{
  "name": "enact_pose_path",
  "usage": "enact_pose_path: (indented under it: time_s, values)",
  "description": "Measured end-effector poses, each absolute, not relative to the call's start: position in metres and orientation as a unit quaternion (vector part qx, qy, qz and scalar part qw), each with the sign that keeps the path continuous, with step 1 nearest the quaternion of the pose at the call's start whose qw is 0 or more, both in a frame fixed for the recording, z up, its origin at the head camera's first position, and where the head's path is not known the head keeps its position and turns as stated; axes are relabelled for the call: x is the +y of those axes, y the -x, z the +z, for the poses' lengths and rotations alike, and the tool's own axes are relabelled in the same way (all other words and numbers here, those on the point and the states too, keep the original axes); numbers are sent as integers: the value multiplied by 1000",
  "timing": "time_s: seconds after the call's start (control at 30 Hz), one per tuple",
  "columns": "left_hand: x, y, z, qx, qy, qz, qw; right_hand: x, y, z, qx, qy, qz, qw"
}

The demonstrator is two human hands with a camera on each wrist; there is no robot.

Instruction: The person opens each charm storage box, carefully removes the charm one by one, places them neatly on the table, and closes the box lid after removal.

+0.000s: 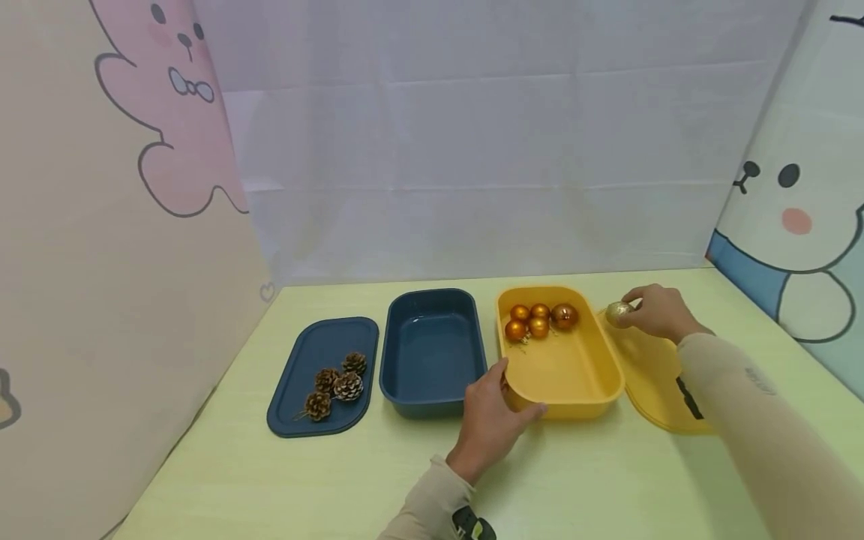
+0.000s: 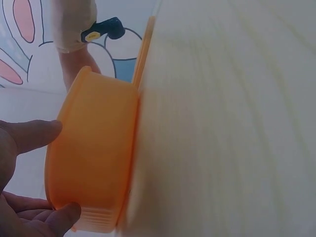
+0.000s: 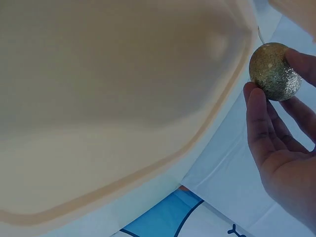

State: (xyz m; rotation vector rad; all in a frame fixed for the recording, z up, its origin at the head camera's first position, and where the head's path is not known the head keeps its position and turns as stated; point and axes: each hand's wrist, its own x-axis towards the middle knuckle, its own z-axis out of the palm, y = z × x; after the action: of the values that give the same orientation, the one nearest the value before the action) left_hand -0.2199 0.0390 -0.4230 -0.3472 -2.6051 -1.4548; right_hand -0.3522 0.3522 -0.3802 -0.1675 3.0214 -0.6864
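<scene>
Between right thumb and fingers, my right hand [image 1: 660, 313] pinches a gold glittery ball ornament [image 3: 274, 72] by its sides. This ball [image 1: 618, 314] is over the far end of the yellow lid [image 1: 651, 375], just right of the yellow box. My left hand [image 1: 491, 420] holds the near left corner of the yellow box [image 1: 587, 409], its thumb at the near rim and its fingers along the left side. Inside that box, several shiny orange ball ornaments [image 1: 538, 327] and a larger bronze ball [image 1: 564, 316] lie toward the far end.
Left of the yellow box stands a dark blue box [image 1: 432, 360] with nothing in it. Farther left, several pine cones [image 1: 347, 385] lie on a flat blue lid [image 1: 307, 356]. Printed cloth walls [image 1: 499, 150] border the pale table [image 1: 270, 487] at the back and sides.
</scene>
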Motion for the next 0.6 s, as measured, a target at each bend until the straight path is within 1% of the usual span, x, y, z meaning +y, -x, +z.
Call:
enact_pose_path:
  time_s: [0.17, 0.37, 0.47, 0.6]
  values:
    - [39, 220, -424, -866, 113, -483, 70, 356, 354, -388, 979, 53, -195, 19]
    - [39, 220, -426, -863, 117, -485, 73, 358, 353, -389, 981, 59, -181, 26]
    - [38, 221, -425, -861, 117, -489, 72, 358, 352, -387, 980, 52, -183, 48]
    - [38, 221, -425, -858, 117, -497, 65, 358, 351, -385, 975, 36, -198, 97]
